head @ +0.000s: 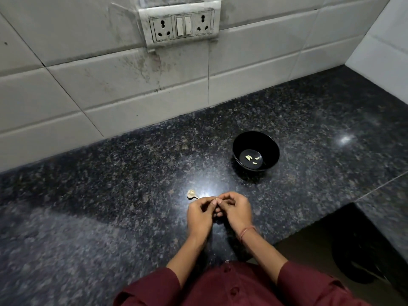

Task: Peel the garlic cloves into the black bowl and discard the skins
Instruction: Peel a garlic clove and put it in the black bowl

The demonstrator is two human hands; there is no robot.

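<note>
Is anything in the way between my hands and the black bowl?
Nothing visible. The countertop between the left hand, the right hand and the black bowl is bare; the garlic piece lies left of the hands, off that path.

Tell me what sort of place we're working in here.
Most likely a home kitchen: a dark speckled granite counter, a white tiled wall with a socket-and-switch panel, and a black bowl holding peeled garlic cloves. The left hand and right hand pinch another clove.
</note>
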